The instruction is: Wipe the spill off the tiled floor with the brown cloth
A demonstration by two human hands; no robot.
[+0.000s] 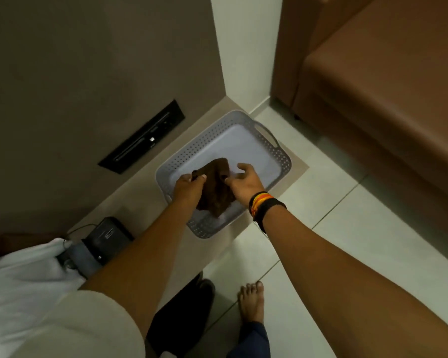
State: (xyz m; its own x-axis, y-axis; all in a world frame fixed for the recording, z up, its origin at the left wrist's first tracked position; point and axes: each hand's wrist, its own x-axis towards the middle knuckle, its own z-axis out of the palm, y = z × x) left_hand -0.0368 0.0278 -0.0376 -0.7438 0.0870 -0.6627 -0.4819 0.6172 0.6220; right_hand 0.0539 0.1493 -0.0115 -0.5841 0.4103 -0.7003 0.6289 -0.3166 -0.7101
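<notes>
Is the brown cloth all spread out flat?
No. The brown cloth is bunched up, pinched by both hands over the grey basket.

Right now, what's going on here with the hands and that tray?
A person stands over a grey perforated plastic tray that sits on a low beige ledge by the wall. Both hands hold a crumpled brown cloth above the tray: the left hand pinches one edge, the right hand, with its banded wrist, pinches the other. The pale tiled floor is untouched so far, and no spill is clearly visible in this view.
</notes>
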